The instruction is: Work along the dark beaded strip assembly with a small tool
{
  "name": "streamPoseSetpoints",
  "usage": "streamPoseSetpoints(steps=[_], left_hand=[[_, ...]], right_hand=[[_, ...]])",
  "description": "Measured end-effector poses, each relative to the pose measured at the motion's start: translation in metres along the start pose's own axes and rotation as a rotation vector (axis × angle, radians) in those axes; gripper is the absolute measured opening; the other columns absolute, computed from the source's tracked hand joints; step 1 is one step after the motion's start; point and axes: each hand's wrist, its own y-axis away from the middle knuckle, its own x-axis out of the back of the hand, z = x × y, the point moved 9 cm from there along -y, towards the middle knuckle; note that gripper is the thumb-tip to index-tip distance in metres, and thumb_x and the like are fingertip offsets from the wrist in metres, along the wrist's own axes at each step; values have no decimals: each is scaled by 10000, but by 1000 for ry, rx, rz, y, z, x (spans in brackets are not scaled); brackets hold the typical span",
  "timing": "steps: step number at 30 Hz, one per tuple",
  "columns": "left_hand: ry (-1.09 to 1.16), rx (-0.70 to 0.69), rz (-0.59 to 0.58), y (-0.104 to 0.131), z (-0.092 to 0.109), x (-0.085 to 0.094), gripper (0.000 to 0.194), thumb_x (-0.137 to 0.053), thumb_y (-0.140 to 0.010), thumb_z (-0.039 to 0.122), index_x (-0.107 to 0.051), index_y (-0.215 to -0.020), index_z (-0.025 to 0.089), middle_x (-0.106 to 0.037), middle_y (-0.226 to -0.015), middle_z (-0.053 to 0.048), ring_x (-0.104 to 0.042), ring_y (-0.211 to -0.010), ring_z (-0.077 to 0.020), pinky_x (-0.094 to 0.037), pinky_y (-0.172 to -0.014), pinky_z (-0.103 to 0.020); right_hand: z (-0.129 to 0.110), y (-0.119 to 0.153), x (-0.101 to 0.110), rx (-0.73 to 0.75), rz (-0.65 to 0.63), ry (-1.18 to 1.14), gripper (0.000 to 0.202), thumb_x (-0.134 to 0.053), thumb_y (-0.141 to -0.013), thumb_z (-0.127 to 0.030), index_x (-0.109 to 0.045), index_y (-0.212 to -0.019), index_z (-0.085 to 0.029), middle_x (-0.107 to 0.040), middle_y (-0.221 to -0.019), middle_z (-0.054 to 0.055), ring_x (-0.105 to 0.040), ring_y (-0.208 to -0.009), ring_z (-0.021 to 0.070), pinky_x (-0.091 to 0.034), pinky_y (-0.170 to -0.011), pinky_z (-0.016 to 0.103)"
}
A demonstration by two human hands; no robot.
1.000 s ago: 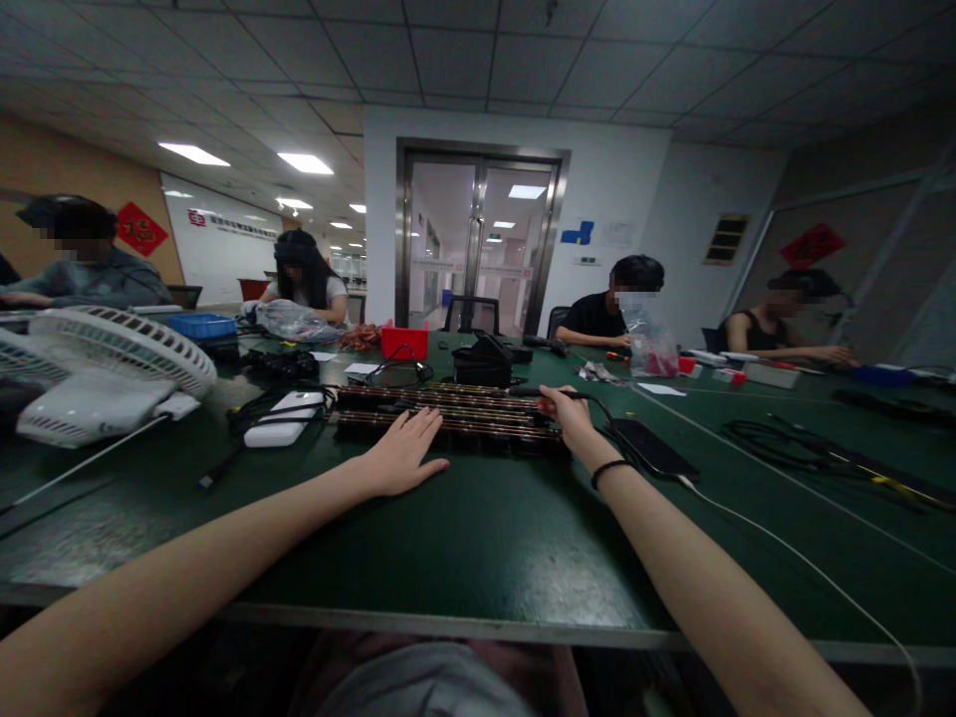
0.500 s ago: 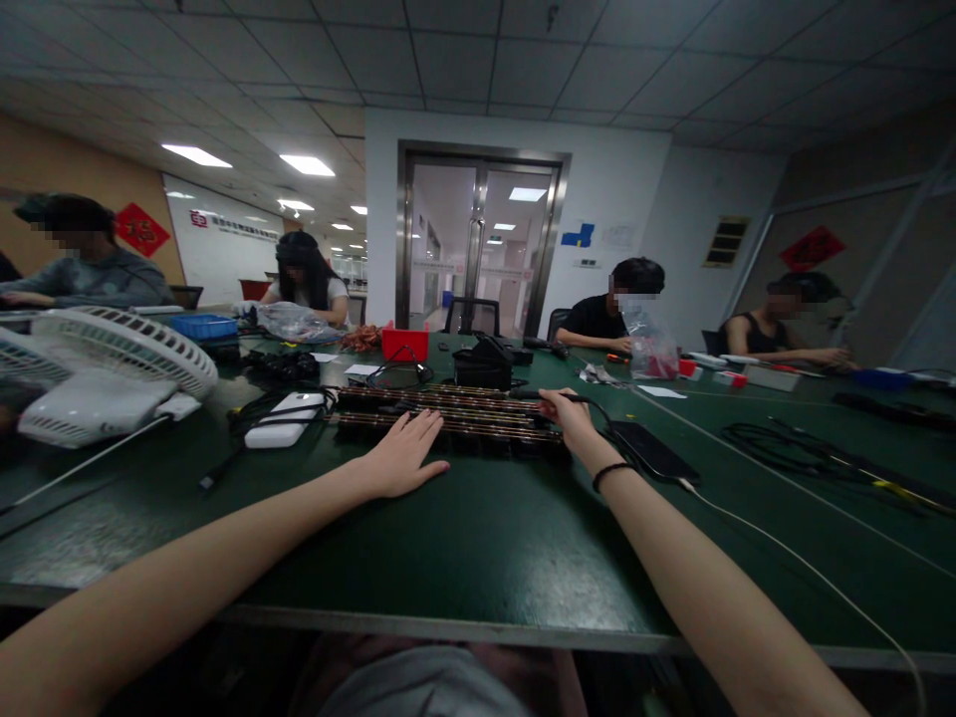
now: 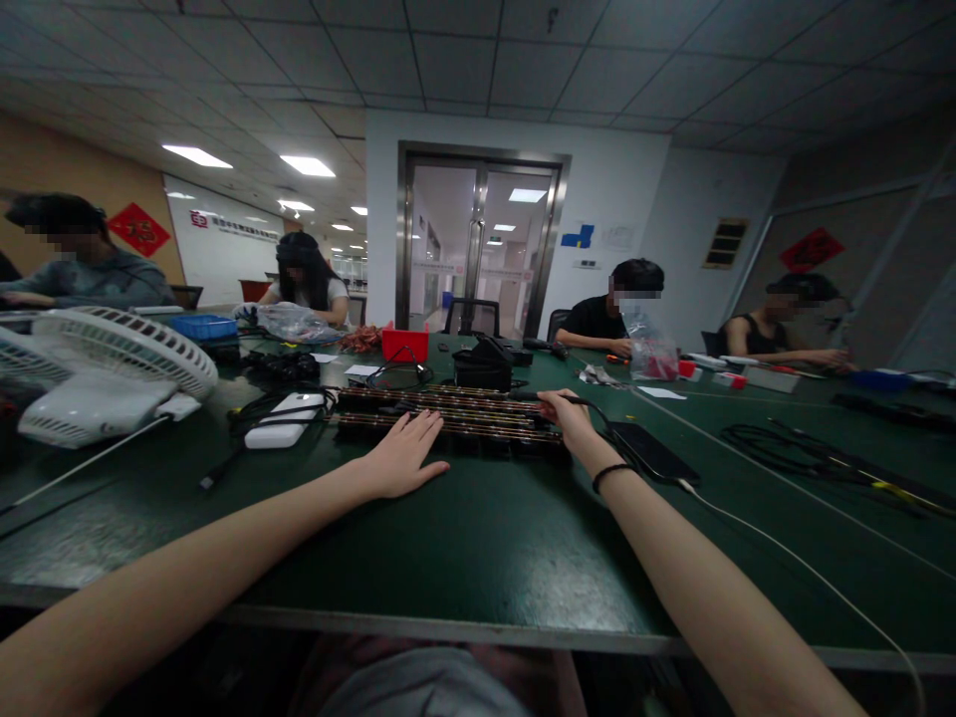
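A black rack [image 3: 493,423] holding several thin copper-coloured rods or wires lies crosswise on the green table [image 3: 478,558]. My left hand [image 3: 405,455] rests spread on its left front part, thumb stretched out to the right. At the right end of the rack, my right hand [image 3: 572,418] is closed round a black pen-like tool [image 3: 527,395], whose tip points left over the rods. A black cable [image 3: 601,410] runs from the tool past my right wrist. Where the tool's tip meets the rods is too small to make out.
A white fan [image 3: 112,368] and a white box [image 3: 284,420] with black cables stand at the left. Behind the rack are a black device [image 3: 483,363] and a red bin [image 3: 404,345]. A phone [image 3: 653,451] with a white cable lies right. Several people sit across the table.
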Motion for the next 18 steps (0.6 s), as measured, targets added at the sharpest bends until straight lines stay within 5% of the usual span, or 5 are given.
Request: streamPoseSetpoints(steps=[10, 18], left_hand=[[-2, 28, -20, 1, 1, 2, 808, -306, -1019, 639, -226, -1607, 91, -188, -1676, -183, -158, -1562, -301, -131, -1262, -449], [7, -7, -18, 0, 2, 1, 783, -278, -1022, 642, -251, -1603, 117, -216, -1669, -175, -152, -1563, -308, -136, -1256, -516]], right_hand=[[-3, 5, -1, -10, 18, -16, 264, -740, -640, -91, -529, -555, -225, -606, -491, -44, -607, -511, 125, -525, -538, 222], [-4, 4, -1, 15, 3, 2, 265, -752, -605, -123, -523, -566, -250, -604, -482, -53, -622, -512, 152, -533, -493, 240]])
